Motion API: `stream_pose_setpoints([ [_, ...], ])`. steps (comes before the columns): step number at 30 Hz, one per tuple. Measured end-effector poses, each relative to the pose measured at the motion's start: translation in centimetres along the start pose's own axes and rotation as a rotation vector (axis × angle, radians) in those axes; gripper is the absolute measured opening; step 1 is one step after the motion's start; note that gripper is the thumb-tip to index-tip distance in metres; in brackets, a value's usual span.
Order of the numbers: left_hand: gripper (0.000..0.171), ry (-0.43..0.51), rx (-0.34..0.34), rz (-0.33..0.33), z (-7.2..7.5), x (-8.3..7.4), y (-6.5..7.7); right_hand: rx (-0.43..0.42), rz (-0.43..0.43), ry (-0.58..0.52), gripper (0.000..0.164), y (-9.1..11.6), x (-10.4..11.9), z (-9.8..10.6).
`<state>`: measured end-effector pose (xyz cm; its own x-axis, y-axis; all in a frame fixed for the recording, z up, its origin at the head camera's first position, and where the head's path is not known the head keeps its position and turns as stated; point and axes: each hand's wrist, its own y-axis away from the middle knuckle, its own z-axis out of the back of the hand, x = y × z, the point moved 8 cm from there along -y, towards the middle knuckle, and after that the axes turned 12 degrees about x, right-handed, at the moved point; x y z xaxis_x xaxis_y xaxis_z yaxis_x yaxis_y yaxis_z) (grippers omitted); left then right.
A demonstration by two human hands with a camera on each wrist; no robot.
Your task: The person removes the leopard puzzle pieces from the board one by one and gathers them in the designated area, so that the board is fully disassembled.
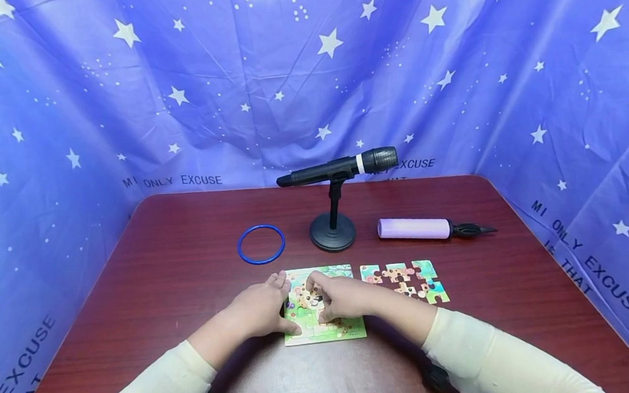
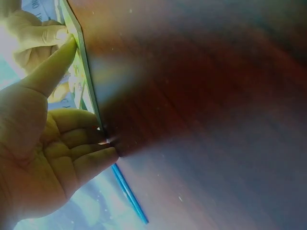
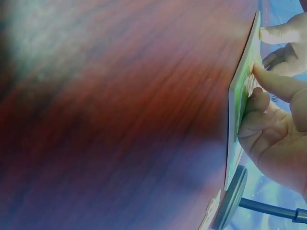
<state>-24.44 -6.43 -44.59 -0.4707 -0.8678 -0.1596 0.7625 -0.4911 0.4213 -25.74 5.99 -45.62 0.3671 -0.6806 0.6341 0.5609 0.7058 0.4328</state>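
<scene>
A jigsaw puzzle board (image 1: 354,329) with a green picture and a cartoon animal lies flat near the middle of the table. My left hand (image 1: 259,307) rests along its left side, thumb on the board's face and fingers by the far left corner. My right hand (image 1: 348,296) bends over the board, thumb and forefinger spread around a puzzle piece (image 1: 316,302) and pinching it at its edges; the hand hides part of the picture. In the right wrist view, the fingertips (image 3: 256,98) of that hand touch the board's surface. Several loose puzzle pieces (image 1: 396,271) lie right of the board.
Behind the board stands a black microphone (image 1: 323,169) on a round-based stand (image 1: 333,235). A blue ring (image 1: 261,245) lies to its left, and a purple hand pump (image 1: 415,228) with a black nozzle to its right. Starry blue curtains (image 1: 258,70) surround the reddish-brown table (image 1: 143,286).
</scene>
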Motion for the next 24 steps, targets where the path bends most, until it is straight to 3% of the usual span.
stream_pose_setpoints([
  [7,0.102,0.002,0.02,0.006,-0.1,0.0,-0.1,-0.035,0.008,0.006,0.037,0.0,-0.1,0.2],
  [14,0.102,0.032,0.028,0.003,0.0,-0.1,0.1,-0.189,0.035,0.016,0.012,-0.5,0.1,1.0],
  [18,0.102,0.023,0.03,0.002,0.0,-0.1,0.1,-0.239,0.063,-0.019,0.009,-0.3,0.4,1.5],
  [24,0.102,0.028,0.033,-0.001,-0.1,0.0,0.0,-0.246,0.123,-0.145,0.008,0.9,0.0,2.9],
])
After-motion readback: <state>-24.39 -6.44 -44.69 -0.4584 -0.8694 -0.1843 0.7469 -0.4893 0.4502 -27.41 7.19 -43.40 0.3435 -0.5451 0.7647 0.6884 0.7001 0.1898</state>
